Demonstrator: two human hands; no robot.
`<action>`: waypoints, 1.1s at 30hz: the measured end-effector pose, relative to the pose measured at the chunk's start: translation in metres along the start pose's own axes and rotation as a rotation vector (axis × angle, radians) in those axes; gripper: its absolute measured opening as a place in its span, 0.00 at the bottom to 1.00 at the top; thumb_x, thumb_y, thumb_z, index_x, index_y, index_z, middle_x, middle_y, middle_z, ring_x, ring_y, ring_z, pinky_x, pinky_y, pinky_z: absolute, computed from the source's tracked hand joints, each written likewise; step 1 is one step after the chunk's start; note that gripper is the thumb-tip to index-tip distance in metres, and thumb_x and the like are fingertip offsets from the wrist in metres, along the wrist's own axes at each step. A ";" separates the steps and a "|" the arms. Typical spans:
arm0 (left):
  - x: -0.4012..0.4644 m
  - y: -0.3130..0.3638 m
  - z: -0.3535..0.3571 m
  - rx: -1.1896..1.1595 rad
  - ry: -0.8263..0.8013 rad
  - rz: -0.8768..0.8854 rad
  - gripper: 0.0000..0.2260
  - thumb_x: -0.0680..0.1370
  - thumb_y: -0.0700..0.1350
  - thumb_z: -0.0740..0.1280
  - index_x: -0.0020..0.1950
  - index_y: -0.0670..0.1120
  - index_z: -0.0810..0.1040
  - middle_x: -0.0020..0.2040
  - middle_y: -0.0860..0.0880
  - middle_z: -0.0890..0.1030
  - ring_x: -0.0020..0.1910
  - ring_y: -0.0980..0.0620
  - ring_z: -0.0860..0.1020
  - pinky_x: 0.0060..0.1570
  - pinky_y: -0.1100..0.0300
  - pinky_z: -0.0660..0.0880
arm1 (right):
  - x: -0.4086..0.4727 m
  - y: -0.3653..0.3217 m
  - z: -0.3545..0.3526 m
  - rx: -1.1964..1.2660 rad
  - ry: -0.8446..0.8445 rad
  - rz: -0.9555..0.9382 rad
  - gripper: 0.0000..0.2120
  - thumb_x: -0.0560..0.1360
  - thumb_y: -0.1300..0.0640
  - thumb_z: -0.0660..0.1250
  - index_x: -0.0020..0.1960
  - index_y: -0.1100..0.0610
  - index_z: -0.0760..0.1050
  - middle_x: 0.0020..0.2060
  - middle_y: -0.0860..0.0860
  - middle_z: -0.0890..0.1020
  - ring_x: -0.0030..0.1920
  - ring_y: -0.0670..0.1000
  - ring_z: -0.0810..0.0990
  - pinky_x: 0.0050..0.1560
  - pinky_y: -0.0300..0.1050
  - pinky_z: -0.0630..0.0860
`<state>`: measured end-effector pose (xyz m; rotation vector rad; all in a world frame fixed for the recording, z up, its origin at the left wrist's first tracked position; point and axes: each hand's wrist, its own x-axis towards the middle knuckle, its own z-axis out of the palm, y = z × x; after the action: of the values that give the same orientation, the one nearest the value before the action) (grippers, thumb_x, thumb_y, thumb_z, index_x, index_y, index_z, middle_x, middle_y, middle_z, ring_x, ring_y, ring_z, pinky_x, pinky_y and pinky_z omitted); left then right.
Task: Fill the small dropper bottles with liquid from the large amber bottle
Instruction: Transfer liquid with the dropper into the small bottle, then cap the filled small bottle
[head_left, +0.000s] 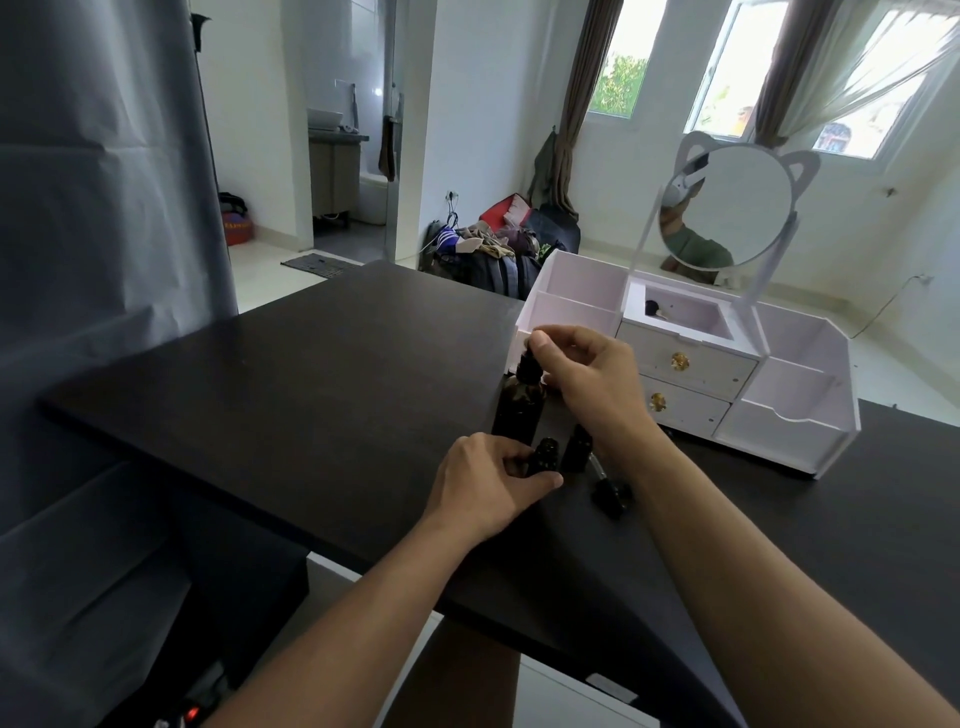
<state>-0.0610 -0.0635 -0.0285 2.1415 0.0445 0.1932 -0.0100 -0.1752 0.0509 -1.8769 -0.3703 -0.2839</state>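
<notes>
The large amber bottle (518, 408) stands upright on the dark table (322, 374), its black dropper cap on top. My right hand (587, 371) pinches that cap between thumb and fingers. Just in front of it, my left hand (488, 480) holds a small dark dropper bottle (544, 456) upright on the table. A second small bottle (576, 448) stands right beside it, partly hidden behind my right wrist. A loose dropper cap with its glass pipette (609, 489) lies on the table to the right of my left hand.
A white organiser (779, 395) with two gold-knobbed drawers and a round cat-ear mirror (724, 205) stands close behind the bottles on the right. A grey backdrop sheet (98, 260) hangs on the left. The table's near edge runs diagonally under my forearms.
</notes>
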 end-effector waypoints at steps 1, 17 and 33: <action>0.000 0.000 0.000 -0.004 -0.001 0.004 0.19 0.71 0.57 0.74 0.59 0.51 0.82 0.42 0.57 0.79 0.45 0.59 0.78 0.44 0.65 0.73 | -0.003 0.000 -0.006 -0.009 0.012 -0.008 0.13 0.77 0.51 0.69 0.59 0.57 0.80 0.52 0.50 0.85 0.54 0.47 0.83 0.58 0.50 0.80; 0.005 -0.005 0.003 0.007 0.047 0.068 0.21 0.68 0.59 0.76 0.57 0.52 0.84 0.34 0.55 0.78 0.34 0.59 0.77 0.38 0.62 0.75 | -0.079 0.040 -0.055 -0.877 -0.016 0.148 0.12 0.74 0.46 0.71 0.55 0.50 0.78 0.47 0.48 0.83 0.46 0.50 0.80 0.43 0.42 0.73; 0.006 -0.008 0.003 0.000 0.037 0.077 0.19 0.69 0.57 0.76 0.56 0.51 0.84 0.35 0.54 0.78 0.34 0.59 0.76 0.36 0.64 0.72 | -0.090 0.014 -0.072 -0.680 0.147 0.005 0.06 0.71 0.55 0.74 0.48 0.52 0.81 0.38 0.44 0.81 0.39 0.41 0.79 0.43 0.36 0.75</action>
<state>-0.0539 -0.0608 -0.0365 2.1414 -0.0158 0.2779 -0.0886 -0.2574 0.0287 -2.5001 -0.1743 -0.5958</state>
